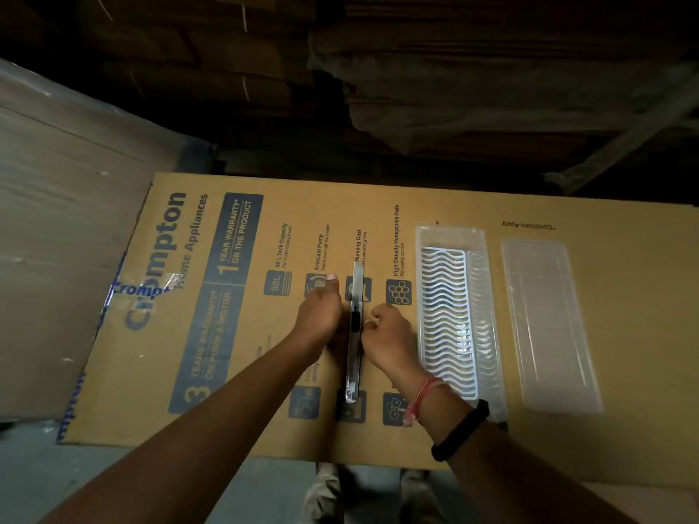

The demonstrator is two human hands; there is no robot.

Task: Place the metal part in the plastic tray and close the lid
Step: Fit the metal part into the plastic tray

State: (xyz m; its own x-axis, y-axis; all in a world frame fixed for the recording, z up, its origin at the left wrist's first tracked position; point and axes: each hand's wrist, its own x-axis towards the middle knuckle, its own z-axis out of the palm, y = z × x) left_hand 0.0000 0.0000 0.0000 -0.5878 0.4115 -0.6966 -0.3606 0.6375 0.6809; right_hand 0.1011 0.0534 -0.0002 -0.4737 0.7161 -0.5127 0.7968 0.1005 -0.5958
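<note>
A long, narrow shiny metal part [355, 296] stands on its edge on a large cardboard box, running away from me. My left hand [321, 308] presses against its left side and my right hand [386, 334] against its right side, both gripping it near the middle. To the right lies a clear plastic tray [480, 315] holding a white wavy wire grid [446, 323]. Further right, the clear plastic lid [548, 327] lies flat on the box, apart from the tray.
The printed cardboard box [227, 296] serves as the work surface; its front edge is near my body. A plastic-wrapped stack [56, 221] rises on the left. Dark stacked cardboard [416, 88] fills the background.
</note>
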